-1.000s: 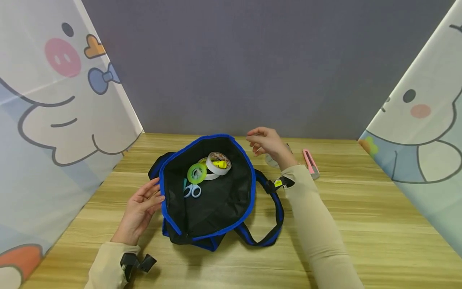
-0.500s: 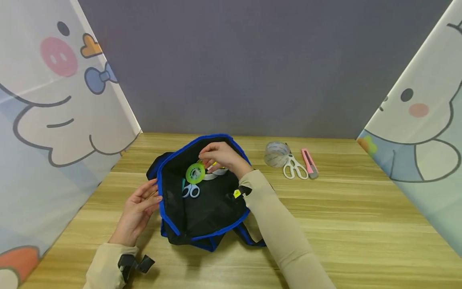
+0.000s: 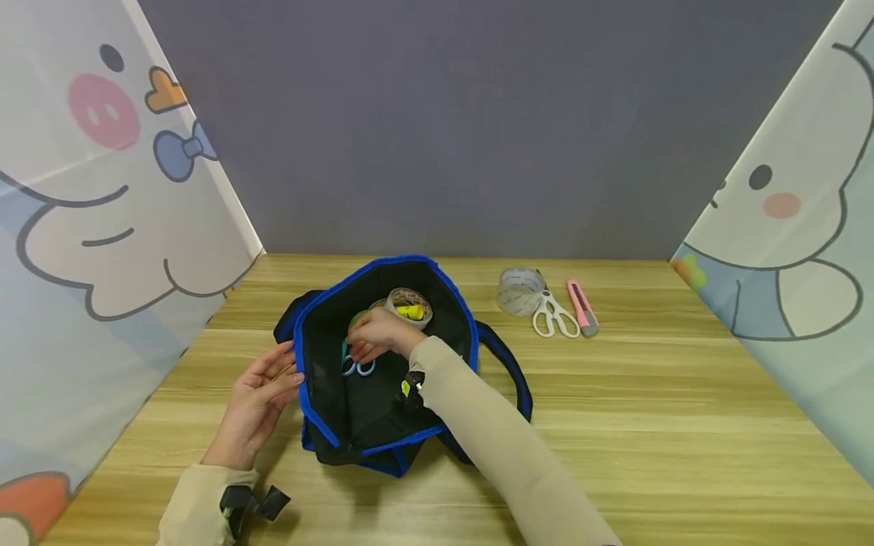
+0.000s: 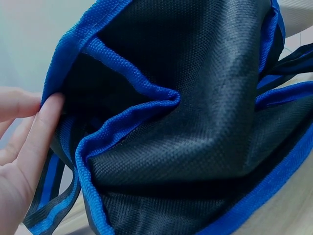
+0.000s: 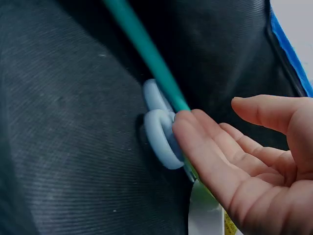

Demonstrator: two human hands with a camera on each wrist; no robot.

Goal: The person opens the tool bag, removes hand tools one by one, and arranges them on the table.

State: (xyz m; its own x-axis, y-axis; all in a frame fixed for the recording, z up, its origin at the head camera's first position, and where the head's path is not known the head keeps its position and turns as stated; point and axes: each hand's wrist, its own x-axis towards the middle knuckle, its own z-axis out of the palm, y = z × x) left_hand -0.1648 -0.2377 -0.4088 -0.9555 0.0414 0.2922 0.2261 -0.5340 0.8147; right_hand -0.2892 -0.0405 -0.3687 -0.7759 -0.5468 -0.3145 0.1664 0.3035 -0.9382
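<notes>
Blue-trimmed black bag (image 3: 375,415) stands open-mouthed on the desk (image 3: 683,425). Left hand (image 3: 254,400) pinches its rim between thumb and fingers. Right hand (image 3: 384,332) is inside, fingers extended, thumb apart, beside light-blue-handled scissors (image 5: 159,139) and a teal stick (image 5: 146,54); whether they touch, I cannot tell. Farther in, a tape roll (image 3: 393,302) surrounds something yellow (image 3: 410,312). Right of the bag lie clear tape (image 3: 519,294), white-handled scissors (image 3: 556,309) and a pink utility knife (image 3: 580,303).
</notes>
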